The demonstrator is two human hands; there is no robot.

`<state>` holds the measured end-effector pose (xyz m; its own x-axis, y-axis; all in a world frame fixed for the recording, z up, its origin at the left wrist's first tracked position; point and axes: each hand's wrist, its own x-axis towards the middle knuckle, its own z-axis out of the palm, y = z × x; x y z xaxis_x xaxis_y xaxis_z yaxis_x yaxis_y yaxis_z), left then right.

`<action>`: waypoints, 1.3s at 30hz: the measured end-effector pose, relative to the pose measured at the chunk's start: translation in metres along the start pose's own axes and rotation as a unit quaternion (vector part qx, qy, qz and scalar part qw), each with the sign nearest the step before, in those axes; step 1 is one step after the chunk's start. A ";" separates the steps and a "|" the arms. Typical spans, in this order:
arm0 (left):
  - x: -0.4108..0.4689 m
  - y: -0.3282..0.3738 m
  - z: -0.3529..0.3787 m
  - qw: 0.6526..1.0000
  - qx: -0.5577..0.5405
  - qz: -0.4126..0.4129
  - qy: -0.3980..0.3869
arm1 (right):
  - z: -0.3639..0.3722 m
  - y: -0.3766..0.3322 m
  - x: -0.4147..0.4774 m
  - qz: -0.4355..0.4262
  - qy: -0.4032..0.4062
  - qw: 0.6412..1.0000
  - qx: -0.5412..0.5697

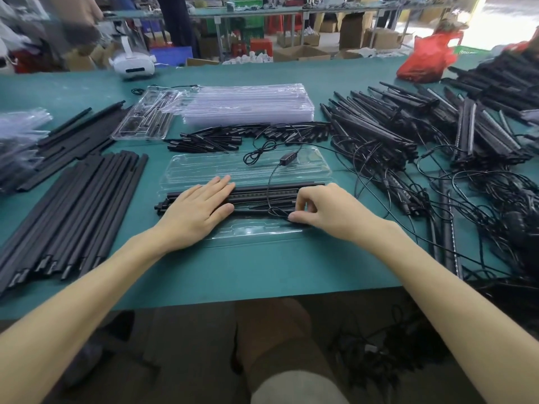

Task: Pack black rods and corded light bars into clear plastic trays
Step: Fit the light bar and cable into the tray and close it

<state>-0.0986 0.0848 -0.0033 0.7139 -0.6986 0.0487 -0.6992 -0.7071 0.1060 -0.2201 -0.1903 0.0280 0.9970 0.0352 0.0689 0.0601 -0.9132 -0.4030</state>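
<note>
While the left hand [198,211] lies flat with straight fingers on the left end of the black rods and light bar [262,193] set in the open clear plastic tray [204,172], we see the right hand [323,211] curled at the tray's near right side, its thumb and fingertips pinching a loop of the thin black cord [271,177]. That cord climbs over the tray's far half to a small inline controller [287,160] and ends in a knotted coil. The tray sits at the middle of the green table [262,269], near its front edge. To the left we find a row of long black rods [75,208]; to the right, a tangled heap of corded light bars [393,132]. Beyond the tray lie short black pieces [248,135], then a stack of empty trays [248,103] beside a packed tray [143,121]. A white headset [132,64] and a red plastic bag [425,59] rest at the far edge.
</note>
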 end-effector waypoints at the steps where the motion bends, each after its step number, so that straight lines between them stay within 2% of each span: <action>1: 0.000 0.000 0.000 1.000 -0.003 0.000 0.000 | -0.002 0.000 0.004 0.010 -0.017 0.999 0.025; 8: 0.009 0.002 -0.022 0.995 -0.097 -0.001 0.013 | -0.002 0.006 0.011 0.052 -0.047 0.994 0.079; 15: 0.071 0.058 -0.048 0.988 -0.104 -0.058 0.101 | 0.000 0.002 0.012 0.076 -0.070 0.993 0.053; 20: 0.134 0.105 -0.030 0.986 -0.105 -0.100 0.079 | 0.001 -0.001 0.015 0.086 -0.087 0.992 0.015; 23: 0.157 0.115 -0.017 0.987 -0.063 -0.122 0.081 | 0.000 -0.004 0.017 0.084 -0.095 0.992 -0.018; 27: 0.164 0.113 -0.012 0.985 -0.053 -0.118 0.114 | -0.005 -0.010 0.019 0.085 -0.114 0.989 -0.040; 30: 0.154 0.108 -0.018 0.972 -0.146 -0.105 0.152 | -0.008 -0.013 0.020 0.082 -0.125 0.988 -0.048; 33: 0.134 0.102 -0.036 0.925 -0.335 -0.096 0.148 | -0.008 -0.012 0.019 0.082 -0.131 0.987 -0.045; 36: 0.107 0.089 -0.058 0.893 -0.435 -0.092 0.076 | -0.006 -0.009 0.018 0.084 -0.128 0.988 -0.026; 39: 0.081 0.074 -0.071 0.891 -0.447 -0.082 -0.006 | -0.004 -0.005 0.019 0.086 -0.122 0.988 -0.026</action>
<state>-0.0898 -0.0164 0.0794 0.7991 -0.5992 -0.0496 -0.2719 -0.4337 0.8591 -0.2015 -0.1865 0.0354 0.9744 -0.0318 -0.2224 -0.1085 -0.9335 -0.3419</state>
